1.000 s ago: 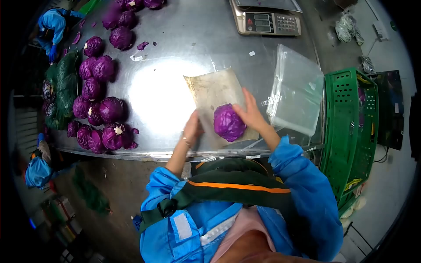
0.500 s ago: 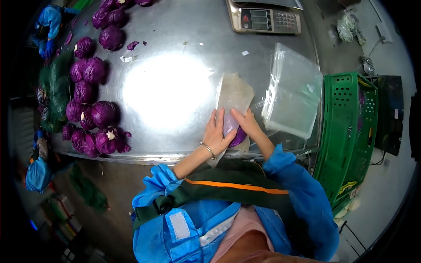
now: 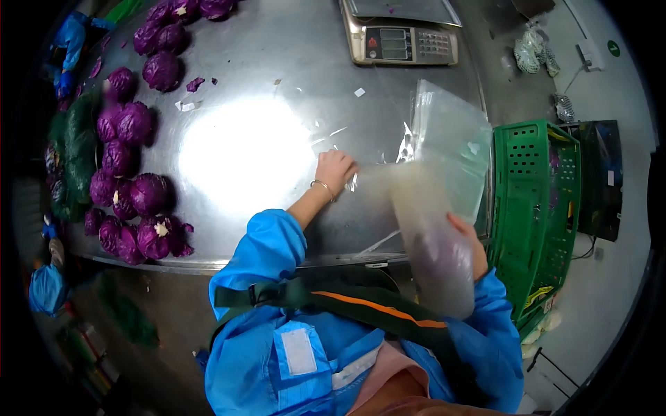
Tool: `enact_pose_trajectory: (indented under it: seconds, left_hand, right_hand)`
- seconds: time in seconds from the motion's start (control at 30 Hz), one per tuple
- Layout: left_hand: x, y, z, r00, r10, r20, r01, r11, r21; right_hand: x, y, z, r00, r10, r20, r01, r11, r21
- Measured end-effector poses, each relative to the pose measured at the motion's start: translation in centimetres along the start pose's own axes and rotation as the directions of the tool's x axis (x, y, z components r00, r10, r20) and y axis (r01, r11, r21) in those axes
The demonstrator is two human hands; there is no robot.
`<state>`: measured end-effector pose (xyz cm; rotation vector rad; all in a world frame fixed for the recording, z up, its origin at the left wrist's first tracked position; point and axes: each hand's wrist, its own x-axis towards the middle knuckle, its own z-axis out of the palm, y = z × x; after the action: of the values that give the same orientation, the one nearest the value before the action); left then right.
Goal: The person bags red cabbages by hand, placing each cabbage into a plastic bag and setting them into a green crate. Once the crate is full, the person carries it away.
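Note:
My right hand is wrapped round the side of a clear plastic bag, held at the table's front edge by my right sleeve. Inside its lower part is a purple cabbage, blurred by motion and veiled by the film. The bag's upper end stretches as a smeared strip toward my left hand. That hand is closed above the metal table, its fingertips pinching clear film that appears to be the bag's end. A bangle circles the left wrist.
A stack of flat clear bags lies on the table's right side, near a green crate. A digital scale stands at the back. Several purple cabbages line the left, beside green netting. Blue-sleeved people are at far left.
The bagged cabbage has been lifted off the table and swung right toward my body in my right hand. My left hand has moved off the cabbage and closed farther up the table.

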<state>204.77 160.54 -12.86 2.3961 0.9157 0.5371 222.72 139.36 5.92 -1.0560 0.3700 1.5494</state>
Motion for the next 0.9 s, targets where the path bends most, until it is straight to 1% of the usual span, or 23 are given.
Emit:
enact_pose_trajectory:
  seconds: [0.03,0.07,0.13,0.2,0.3,0.33,0.37,0.4,0.43,0.47,0.5,0.53,0.6,0.63,0.67,0.7,0.77,0.8,0.87,0.9]
  left_hand:
    - [0.0,-1.0,0.8,0.997,0.003,0.073,-0.007,0.999,0.049]
    - [-0.3,-1.8,1.8,0.998,0.044,-0.037,-0.044,0.999,0.008]
    - [-1.2,-1.7,0.9,0.987,0.135,-0.083,-0.138,0.99,-0.022]
    - [-1.9,-1.5,-0.5,0.965,0.231,-0.124,-0.236,0.971,-0.027]
    - [-1.9,-1.2,-2.9,0.957,0.271,-0.1,-0.266,0.962,0.062]
    - [-1.5,-0.6,-3.6,0.961,0.195,-0.199,-0.194,0.981,0.024]
    - [-1.0,0.6,-3.9,0.95,0.113,-0.29,-0.126,0.992,-0.026]
    - [-0.7,1.6,-3.9,0.928,0.023,-0.373,-0.059,0.994,-0.087]
    - [-0.3,2.6,-3.7,0.91,0.036,-0.412,-0.09,0.989,-0.113]
    - [0.3,3.4,-3.4,0.891,0.047,-0.452,-0.122,0.983,-0.138]
    - [0.7,4.0,-3.0,0.868,0.055,-0.493,-0.153,0.975,-0.16]
    - [0.9,4.2,-2.2,0.877,0.059,-0.476,-0.176,0.963,-0.205]
    - [0.5,3.8,-2.2,0.853,-0.065,-0.518,-0.076,0.966,-0.246]
    - [0.2,3.4,-2.3,0.835,-0.121,-0.537,-0.03,0.964,-0.265]
    - [-0.9,2.2,-2.2,0.892,-0.15,-0.427,0.065,0.976,-0.207]
    - [-1.5,2.5,-2.3,0.869,-0.27,-0.415,0.151,0.942,-0.299]
    - [-2.1,3.1,-2.6,0.78,-0.501,-0.374,0.306,0.828,-0.47]
    - [-2.1,2.8,-2.6,0.784,-0.562,-0.262,0.369,0.763,-0.531]
    - [-1.3,3.3,-3.1,0.755,-0.611,-0.238,0.377,0.701,-0.605]
    - [-1.0,3.7,-3.2,0.737,-0.637,-0.226,0.381,0.667,-0.64]
  right_hand:
    - [-0.8,0.9,-0.7,0.999,0.015,-0.035,-0.018,0.997,-0.079]
    - [-1.5,2.0,-1.4,0.997,0.033,-0.075,-0.045,0.987,-0.154]
    - [-1.1,4.4,-3.7,0.991,0.035,-0.133,-0.061,0.979,-0.196]
    - [-1.0,4.8,-0.8,0.979,0.062,-0.196,-0.105,0.97,-0.219]
    - [-0.4,3.8,3.3,0.989,0.051,-0.136,-0.083,0.966,-0.243]
    - [1.6,3.1,2.5,0.994,0.03,-0.105,-0.073,0.9,-0.431]
    - [4.7,2.5,0.4,0.997,0.014,-0.076,-0.057,0.798,-0.6]
    - [7.4,2.2,-1.4,0.999,0.004,-0.049,-0.039,0.666,-0.745]
    - [9.6,2.8,-1.6,0.974,-0.186,0.129,0.201,0.451,-0.87]
    - [11.6,3.9,-0.8,0.887,-0.316,0.337,0.402,0.171,-0.899]
    - [13.3,5.1,0.7,0.82,-0.369,0.437,0.41,-0.154,-0.899]
    - [14.5,6.3,2.3,0.748,-0.376,0.546,0.358,-0.464,-0.81]
    - [15.1,8.4,4.2,0.608,-0.575,0.548,0.357,-0.418,-0.835]
    - [15.3,8.7,4.6,0.521,-0.666,0.535,0.363,-0.395,-0.844]
    - [15.8,8.8,3.7,0.502,-0.728,0.466,0.48,-0.214,-0.851]
    - [15.8,8.3,3.2,0.541,-0.761,0.358,0.493,-0.059,-0.868]
    - [15.9,6.3,2.6,0.624,-0.766,0.152,0.5,0.242,-0.832]
    - [16.4,5.2,2.9,0.721,-0.678,0.144,0.431,0.276,-0.859]
    - [18.2,2.4,4.2,0.875,-0.47,0.116,0.283,0.303,-0.91]
    - [18.8,1.2,4.6,0.932,-0.351,0.092,0.205,0.297,-0.933]
